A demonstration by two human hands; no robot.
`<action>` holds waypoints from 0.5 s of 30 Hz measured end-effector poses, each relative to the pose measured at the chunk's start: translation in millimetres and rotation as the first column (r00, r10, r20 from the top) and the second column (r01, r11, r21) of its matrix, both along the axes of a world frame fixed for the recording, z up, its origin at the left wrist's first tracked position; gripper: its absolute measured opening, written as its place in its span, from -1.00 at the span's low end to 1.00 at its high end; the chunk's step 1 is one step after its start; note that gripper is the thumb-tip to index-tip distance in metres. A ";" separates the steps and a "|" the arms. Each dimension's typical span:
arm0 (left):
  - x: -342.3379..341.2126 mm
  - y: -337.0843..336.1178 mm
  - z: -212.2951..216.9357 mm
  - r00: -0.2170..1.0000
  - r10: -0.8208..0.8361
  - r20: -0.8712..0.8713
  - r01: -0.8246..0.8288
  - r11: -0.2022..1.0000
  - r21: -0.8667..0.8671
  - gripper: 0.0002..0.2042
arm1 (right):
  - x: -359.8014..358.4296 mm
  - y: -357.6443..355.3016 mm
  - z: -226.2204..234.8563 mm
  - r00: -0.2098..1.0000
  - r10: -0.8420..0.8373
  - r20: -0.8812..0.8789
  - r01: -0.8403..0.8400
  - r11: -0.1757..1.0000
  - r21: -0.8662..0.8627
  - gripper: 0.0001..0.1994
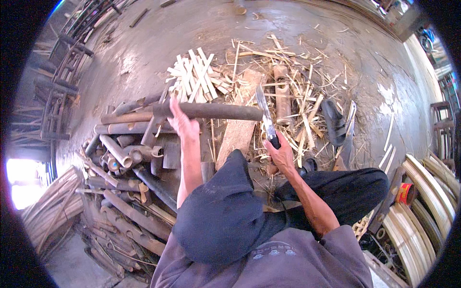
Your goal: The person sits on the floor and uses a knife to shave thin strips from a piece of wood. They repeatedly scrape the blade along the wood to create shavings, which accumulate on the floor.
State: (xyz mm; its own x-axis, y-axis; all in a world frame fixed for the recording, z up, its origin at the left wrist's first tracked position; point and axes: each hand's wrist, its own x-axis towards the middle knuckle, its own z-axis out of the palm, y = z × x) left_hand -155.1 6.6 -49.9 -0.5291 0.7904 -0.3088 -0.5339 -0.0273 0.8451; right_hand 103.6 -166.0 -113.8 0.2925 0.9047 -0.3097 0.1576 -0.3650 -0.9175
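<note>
A dark brown bamboo tube (225, 112) lies crosswise in front of me, held near its left end by my left hand (184, 120). Some of that hand's fingers are hidden behind the tube. My right hand (281, 152) is wrapped around the black handle of a knife (265, 113). Its long, bright blade points away from me, beside the tube's right end; whether blade and tube touch is unclear. Under the tube a worn wooden plank (235, 141) slopes between my legs. Beyond the tube is a heap of pale split bamboo pieces (192, 74).
Uncut bamboo tubes (139, 127) are piled at my left. Shavings (305, 103) litter the floor, around another short bamboo piece (282, 93). A dark sandal (333, 122) and a second blade (349, 125) lie to the right. Bundled bamboo strips (413, 225) stand at lower right.
</note>
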 end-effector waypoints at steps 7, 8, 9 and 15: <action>17.1 -41.0 -100.2 0.872 -0.281 0.401 0.384 0.901 -0.204 -0.32 | -5.6 25.2 59.2 0.997 -0.038 -0.070 0.060 0.935 0.349 -0.30; 18.2 -45.7 -122.1 0.825 -0.325 0.463 0.438 0.885 -0.160 -0.32 | -5.4 27.8 65.8 0.999 -0.011 -0.036 0.027 0.892 0.451 -0.27; 32.4 -53.7 -125.5 0.762 -0.368 0.533 0.498 0.859 -0.117 -0.32 | -0.1 25.7 74.4 1.000 0.016 -0.027 -0.004 0.909 0.417 -0.22; 39.8 -83.9 -108.0 0.026 -0.893 -0.448 0.647 0.357 -0.674 -0.43 | 17.7 35.9 90.4 0.929 0.020 0.370 -0.189 0.885 0.426 -0.34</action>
State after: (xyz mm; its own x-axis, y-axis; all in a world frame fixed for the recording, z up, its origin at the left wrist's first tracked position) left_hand -115.4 -77.2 -157.9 0.2620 0.8391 -0.4767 0.6127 0.2371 0.7540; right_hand 121.3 -130.1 -23.4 0.1999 0.9504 0.2384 0.5079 0.1075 -0.8546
